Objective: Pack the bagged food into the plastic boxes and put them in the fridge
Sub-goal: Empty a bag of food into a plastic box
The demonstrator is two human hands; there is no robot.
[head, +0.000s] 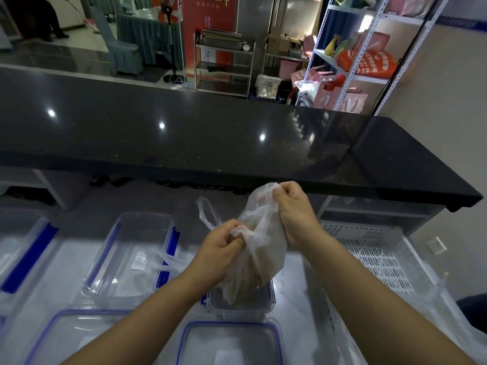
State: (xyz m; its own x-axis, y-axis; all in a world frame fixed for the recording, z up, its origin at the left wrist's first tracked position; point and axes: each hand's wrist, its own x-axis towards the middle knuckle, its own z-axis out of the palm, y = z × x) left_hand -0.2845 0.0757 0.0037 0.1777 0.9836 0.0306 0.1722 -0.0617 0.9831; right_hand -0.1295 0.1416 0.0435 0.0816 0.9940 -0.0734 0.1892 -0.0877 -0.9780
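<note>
Nearest lies a loose lid (232, 346); just past it is the small plastic box (237, 310), with the food bag (263, 248) sagging into it. My left hand (221, 248) and right hand (295, 209) each pinch its thin film, fingers curled. It could tear, or spill past the low rim. The perforated crate (374, 254) crowds my right; the black counter (210, 133) edge juts out beyond.

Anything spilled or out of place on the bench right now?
A loose thin plastic bag lies draped over the right rim of the large clear plastic box with blue clips; it could get trapped when that box is closed. No spill that I can make out.
</note>
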